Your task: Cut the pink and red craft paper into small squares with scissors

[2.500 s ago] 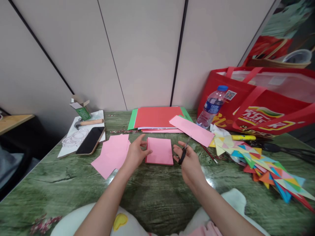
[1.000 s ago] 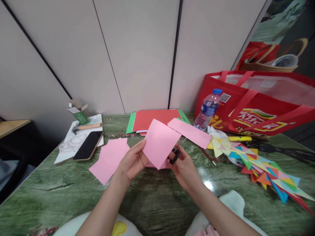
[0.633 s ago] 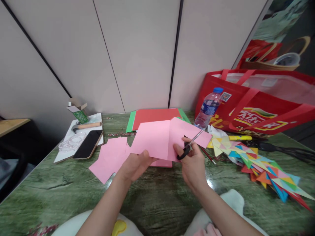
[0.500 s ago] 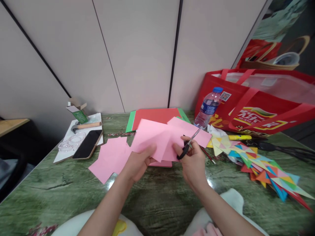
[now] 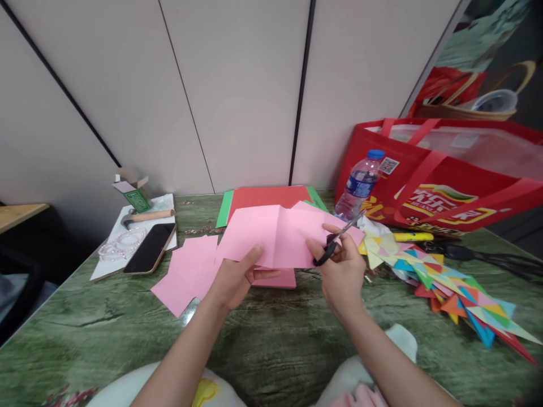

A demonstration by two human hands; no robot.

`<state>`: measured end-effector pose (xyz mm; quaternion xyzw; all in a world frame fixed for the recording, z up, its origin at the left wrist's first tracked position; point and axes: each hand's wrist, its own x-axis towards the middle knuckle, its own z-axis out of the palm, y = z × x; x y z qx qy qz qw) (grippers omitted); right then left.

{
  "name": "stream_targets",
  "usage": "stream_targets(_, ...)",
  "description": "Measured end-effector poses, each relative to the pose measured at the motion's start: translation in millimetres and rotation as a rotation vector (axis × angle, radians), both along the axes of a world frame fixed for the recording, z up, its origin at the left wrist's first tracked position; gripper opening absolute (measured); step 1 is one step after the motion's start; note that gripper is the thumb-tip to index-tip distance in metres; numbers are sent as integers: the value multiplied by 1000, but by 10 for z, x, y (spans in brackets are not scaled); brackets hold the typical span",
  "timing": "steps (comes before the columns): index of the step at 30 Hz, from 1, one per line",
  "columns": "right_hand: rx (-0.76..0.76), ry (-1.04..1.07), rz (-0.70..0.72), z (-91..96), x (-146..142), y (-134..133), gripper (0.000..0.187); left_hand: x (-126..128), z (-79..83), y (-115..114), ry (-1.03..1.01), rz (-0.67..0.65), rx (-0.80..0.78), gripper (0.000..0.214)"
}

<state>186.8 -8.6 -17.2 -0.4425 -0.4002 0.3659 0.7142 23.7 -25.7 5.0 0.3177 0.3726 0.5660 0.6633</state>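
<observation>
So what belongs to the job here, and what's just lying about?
Belongs: creased pink paper sheet in left hand and right hand; black metal scissors in right hand; likely flat pink paper pieces.
Apparently idle: wood-handled hammer; black rectangular phone; clear plastic bottle; red fabric bag.

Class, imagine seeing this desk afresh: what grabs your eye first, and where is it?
Probably the big red bag at the picture's right, with many-coloured folded paper on the table before it. Then, near the middle, the left hand and right hand hold creased pink paper, the right also holding scissors.
</observation>
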Motion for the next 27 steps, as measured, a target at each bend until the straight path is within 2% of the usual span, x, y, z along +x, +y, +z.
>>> stream_targets(7,32,-15,-56,61,-4,-17,41,-2,-3,38,-35,70,-19,16)
stream_targets(11,25,57,6,68,71,46,40,-215,72,82,26,91,1,13)
stream_targets(13,-25,47,139,71,118,76,42,-398,123,88,132,30,47,23)
stream_targets(15,-96,17,328,76,152,86,42,-583,158,71,216,-17,79,18)
stream_targets(19,-192,-50,714,92,190,60,28,-793,157,4,246,-133,136,16)
stream_targets(23,-202,-90,860,119,215,18,22,-786,129,-30,172,-207,163,22)
stream_targets(27,-174,-147,987,189,178,-59,12,-756,134,-13,272,-228,138,22)
